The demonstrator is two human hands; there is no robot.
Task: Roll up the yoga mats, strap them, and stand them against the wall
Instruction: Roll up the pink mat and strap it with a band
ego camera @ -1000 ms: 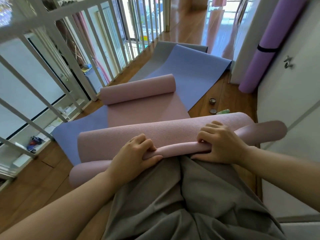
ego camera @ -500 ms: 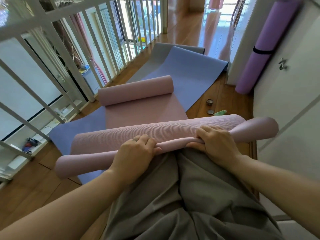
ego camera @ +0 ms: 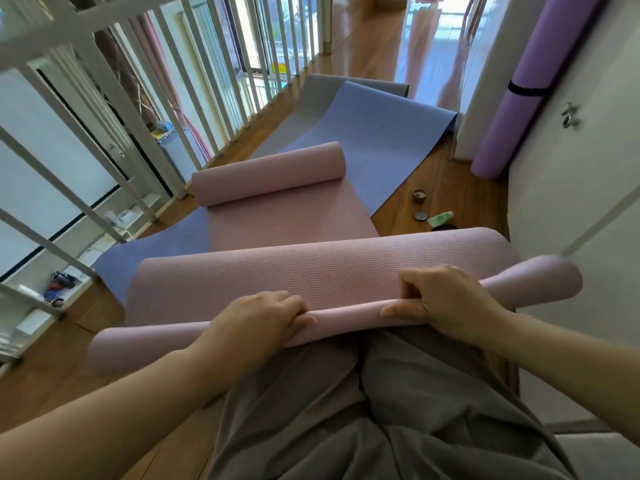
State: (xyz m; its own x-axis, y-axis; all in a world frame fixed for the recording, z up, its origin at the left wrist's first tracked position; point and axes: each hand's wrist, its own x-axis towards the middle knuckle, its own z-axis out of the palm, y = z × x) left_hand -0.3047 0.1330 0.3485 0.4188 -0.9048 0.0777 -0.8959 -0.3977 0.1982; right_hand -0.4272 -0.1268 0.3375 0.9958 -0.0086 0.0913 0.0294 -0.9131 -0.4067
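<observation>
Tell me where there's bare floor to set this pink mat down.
Bare wood floor lies left of the pink mat, between blue mat and railing. The right strip by the wall is crowded: small tins, a green tube, the purple mat.

White railing [ego camera: 69,31], 2 small tins [ego camera: 419,195] and green tube [ego camera: 440,218] on wooden floor [ego camera: 450,181]

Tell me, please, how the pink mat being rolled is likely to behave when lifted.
Probably floppy: the pink mat bends where the left hand and right hand curl its edge. Its ribbed surface likely grips well. The loose roll may unroll if released.
</observation>
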